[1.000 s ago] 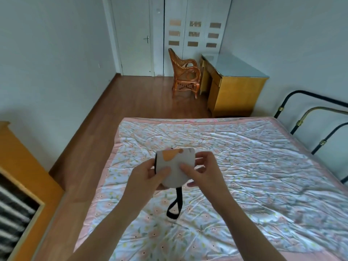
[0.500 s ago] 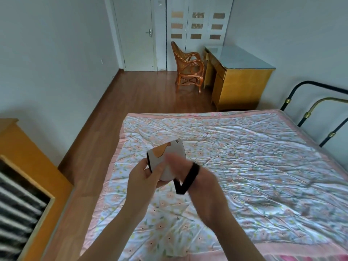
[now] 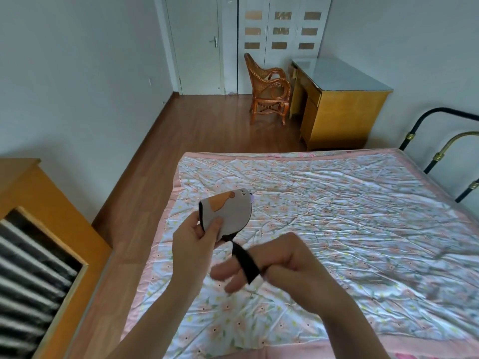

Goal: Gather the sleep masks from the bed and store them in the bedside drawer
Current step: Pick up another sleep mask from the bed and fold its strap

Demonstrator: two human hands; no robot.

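My left hand (image 3: pixel 193 240) pinches the folded sleep mask (image 3: pixel 226 213); my right hand (image 3: pixel 261 263) has the black strap (image 3: pixel 245 261) looped over its fingers. I'd wrap snugly, tuck the end.

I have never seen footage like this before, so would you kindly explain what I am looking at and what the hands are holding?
There is no machine here: a person wears a wide-angle camera on the head, looking forward and down, so you see their own two bare arms. The left hand pinches a folded grey sleep mask with an orange patch. The right hand has the mask's black strap looped over its fingers. Below them is a bed with a floral cover; no other mask shows on it. A wooden cabinet stands at the left; a chair and desk stand by the far wall.
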